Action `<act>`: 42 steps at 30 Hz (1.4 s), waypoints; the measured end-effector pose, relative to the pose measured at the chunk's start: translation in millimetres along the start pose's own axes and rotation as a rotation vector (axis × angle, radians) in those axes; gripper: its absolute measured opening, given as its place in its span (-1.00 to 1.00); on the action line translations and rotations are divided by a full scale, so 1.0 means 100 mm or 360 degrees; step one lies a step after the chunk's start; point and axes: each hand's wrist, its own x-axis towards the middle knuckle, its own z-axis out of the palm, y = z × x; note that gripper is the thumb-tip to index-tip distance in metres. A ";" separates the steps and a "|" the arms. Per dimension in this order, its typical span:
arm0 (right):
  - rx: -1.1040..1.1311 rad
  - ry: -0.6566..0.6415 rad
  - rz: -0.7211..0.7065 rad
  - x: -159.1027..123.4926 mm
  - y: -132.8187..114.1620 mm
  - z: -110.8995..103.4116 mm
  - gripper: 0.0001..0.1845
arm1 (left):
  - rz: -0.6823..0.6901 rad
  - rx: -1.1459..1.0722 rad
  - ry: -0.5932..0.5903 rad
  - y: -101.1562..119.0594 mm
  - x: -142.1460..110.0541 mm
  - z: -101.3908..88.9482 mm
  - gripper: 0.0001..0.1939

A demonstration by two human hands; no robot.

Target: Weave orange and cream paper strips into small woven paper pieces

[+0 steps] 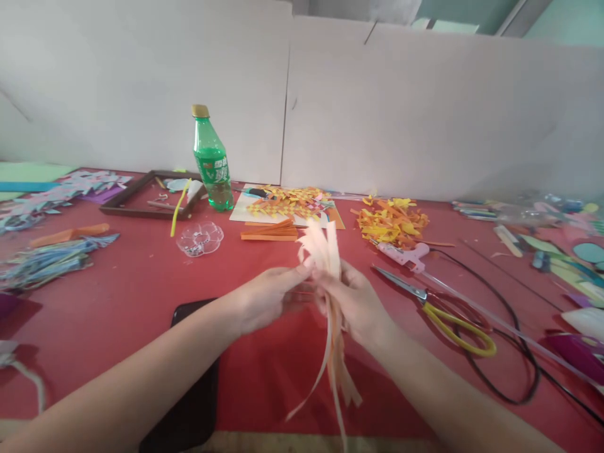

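Both hands meet over the middle of the red table. My right hand (356,302) is closed around a bundle of pale peach paper strips (325,245), whose cut ends fan out above the fingers and whose long tails hang below. My left hand (274,292) pinches at the same bundle from the left, thumb against the strips. Its lower fingers are partly hidden. Just beyond the hands lies a stack of orange paper strips (268,231). To the right are scissors (429,302) with one yellow handle and one red handle.
A green bottle (212,167) stands by the white wall, near a clear flower-shaped dish (199,240) and a dark frame (134,207). Yellow-orange paper pieces (391,220) lie behind a pink glue gun (406,255) with a black cord. A black phone (189,396) lies under my left forearm.
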 end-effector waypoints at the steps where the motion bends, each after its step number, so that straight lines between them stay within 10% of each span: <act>1: 0.0042 -0.0093 0.0036 -0.04 0.02 0.06 -0.59 | -0.0100 -0.0269 -0.0076 0.00 0.02 0.04 -0.47; 7: 0.0107 -0.0401 0.0349 -0.06 0.21 0.13 -0.54 | -0.0267 -0.0922 0.0519 -0.19 0.23 0.11 -0.80; 13: -0.0569 -0.0385 -0.0066 0.29 0.03 -0.10 -0.51 | -0.0190 -0.1114 0.0585 -0.29 0.28 -0.01 -0.83; 25: -0.0080 -0.0079 -0.0169 0.43 0.31 -0.11 -0.65 | -0.0583 -0.0987 0.0213 -0.37 0.21 0.04 -0.75; 42: 0.0651 0.0132 -0.0261 0.68 0.34 -0.25 -0.69 | -0.0484 -0.0428 -0.0057 -0.44 0.13 -0.05 -0.60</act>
